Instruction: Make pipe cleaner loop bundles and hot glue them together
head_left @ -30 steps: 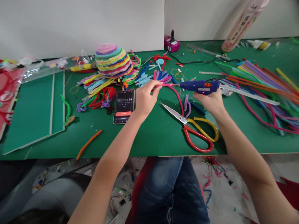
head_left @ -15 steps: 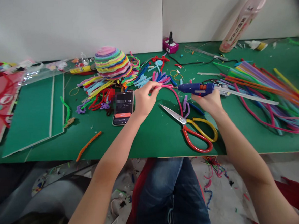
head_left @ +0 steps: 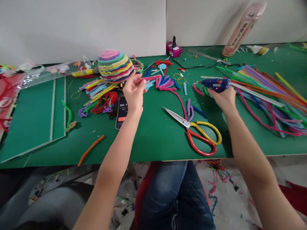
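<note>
My left hand is closed in a pinch on a pink pipe cleaner, just right of a dome wound in rainbow stripes. The far end of that piece reaches a bundle of short pink, purple and blue pipe cleaners; whether they are joined, I cannot tell. My right hand is wrapped round a blue hot glue gun, its nozzle pointing left and a long clear glue stick sticking out behind. Between my hands lie scissors with one red and one yellow handle.
A phone lies partly behind my left wrist. Many long coloured pipe cleaners are spread at the right. A pink bottle stands at the back, near a purple box with a black plug. Green boards lie at the left.
My left hand has moved left, toward the striped dome, with the pink pipe cleaner. My right hand has drawn the glue gun away to the right.
</note>
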### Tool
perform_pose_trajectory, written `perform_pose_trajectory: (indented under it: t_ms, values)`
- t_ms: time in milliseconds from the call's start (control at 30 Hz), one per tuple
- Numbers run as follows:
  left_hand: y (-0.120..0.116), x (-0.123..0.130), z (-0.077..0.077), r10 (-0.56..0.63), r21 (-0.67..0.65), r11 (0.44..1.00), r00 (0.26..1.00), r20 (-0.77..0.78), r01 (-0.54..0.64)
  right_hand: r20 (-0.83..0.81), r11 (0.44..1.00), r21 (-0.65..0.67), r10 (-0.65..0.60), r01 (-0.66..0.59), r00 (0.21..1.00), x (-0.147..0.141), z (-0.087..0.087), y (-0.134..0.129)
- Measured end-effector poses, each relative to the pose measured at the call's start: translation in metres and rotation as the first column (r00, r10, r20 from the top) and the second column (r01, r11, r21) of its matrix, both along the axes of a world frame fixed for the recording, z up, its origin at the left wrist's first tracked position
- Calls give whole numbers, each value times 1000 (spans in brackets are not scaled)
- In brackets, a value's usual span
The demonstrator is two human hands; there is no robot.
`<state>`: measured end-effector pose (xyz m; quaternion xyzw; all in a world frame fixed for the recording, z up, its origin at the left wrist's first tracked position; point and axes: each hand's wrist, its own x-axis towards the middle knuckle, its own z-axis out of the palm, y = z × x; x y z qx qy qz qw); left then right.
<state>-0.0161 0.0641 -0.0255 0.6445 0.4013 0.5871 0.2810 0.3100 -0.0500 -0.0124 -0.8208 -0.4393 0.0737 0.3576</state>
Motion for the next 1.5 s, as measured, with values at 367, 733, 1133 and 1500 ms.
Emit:
perform_pose_trajectory:
  t_ms: [367, 733, 1133, 1500]
  values:
    - [-7, 5, 13, -65, -122, 989, 987, 146, 83, 100, 992, -116, -44, 56, 994, -1, 25, -22]
    - [-41, 24, 34, -294, -282, 905, 947, 127, 319, 42, 878, -268, 421, -396, 906, -49, 45, -43]
    - [-43, 23, 37, -360, -316, 873, 928, 101, 373, 28, 788, -317, 564, -528, 826, -54, 28, 12]
    - [-48, 25, 39, -366, -366, 858, 929, 55, 360, -43, 768, -226, 607, -600, 794, -61, 26, 16]
